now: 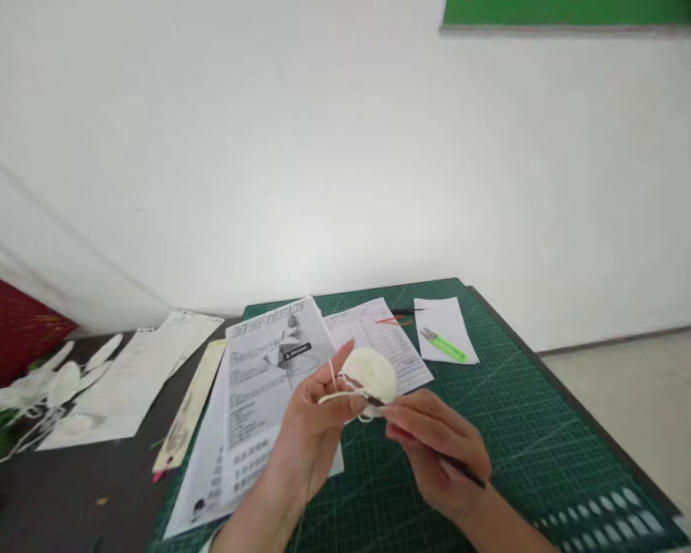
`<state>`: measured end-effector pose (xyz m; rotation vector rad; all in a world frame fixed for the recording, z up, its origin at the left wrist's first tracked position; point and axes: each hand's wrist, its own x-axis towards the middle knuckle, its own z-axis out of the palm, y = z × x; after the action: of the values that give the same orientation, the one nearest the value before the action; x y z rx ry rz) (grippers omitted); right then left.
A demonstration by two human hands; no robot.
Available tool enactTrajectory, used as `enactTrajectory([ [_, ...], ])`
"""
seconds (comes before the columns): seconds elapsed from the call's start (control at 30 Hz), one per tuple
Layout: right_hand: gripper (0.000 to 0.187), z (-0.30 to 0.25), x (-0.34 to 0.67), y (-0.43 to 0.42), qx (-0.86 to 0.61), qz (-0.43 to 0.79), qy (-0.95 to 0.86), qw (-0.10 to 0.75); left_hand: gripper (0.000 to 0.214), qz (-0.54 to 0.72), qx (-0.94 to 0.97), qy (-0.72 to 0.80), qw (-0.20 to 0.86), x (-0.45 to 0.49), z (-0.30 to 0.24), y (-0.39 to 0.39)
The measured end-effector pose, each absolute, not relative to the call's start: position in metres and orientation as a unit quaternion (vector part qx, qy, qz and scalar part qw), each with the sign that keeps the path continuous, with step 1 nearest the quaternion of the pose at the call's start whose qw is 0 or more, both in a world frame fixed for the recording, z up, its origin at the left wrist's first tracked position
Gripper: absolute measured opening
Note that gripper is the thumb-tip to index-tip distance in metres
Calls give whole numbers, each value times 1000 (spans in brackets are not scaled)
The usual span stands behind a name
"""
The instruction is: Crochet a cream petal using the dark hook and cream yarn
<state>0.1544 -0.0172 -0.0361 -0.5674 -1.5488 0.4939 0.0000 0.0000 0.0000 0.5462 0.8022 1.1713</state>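
My left hand [316, 418] is closed, pinching a small piece of white yarn work [339, 397] between thumb and fingers. A strand of the yarn runs up by the raised index finger. In my right hand [438, 453] is a crochet hook [464, 470], held like a pencil, its dark handle sticking out toward the lower right. The hook's tip meets the yarn at my left fingertips, where its exact position in the loop is too small to make out. Just behind the fingers sits a cream-white ball of yarn [371, 372], partly covered by them.
A green cutting mat [518, 430] covers the dark table [104, 499]. On it lie printed sheets [253, 384], a form [374, 330], and green thread snips [444, 344] on white paper [443, 307]. White crocheted pieces [69, 384] and handwritten papers [138, 376] lie left.
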Motion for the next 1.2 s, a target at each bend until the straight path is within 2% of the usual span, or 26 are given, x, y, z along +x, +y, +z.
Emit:
enactTrajectory([
  [0.17, 34, -35, 157, -19, -267, 338, -606, 668, 73, 524, 275, 376, 713, -4, 3, -1],
  [0.37, 20, -36, 159, -18, -259, 458, -519, 674, 67, 514, 281, 343, 735, -8, 6, -2],
  [0.67, 11, -36, 165, -15, -255, 498, -469, 684, 68, 485, 281, 350, 750, -14, 7, -1],
  [1.2, 9, -31, 175, -13, -218, 525, -501, 653, 66, 398, 256, 320, 821, -21, 9, 2],
])
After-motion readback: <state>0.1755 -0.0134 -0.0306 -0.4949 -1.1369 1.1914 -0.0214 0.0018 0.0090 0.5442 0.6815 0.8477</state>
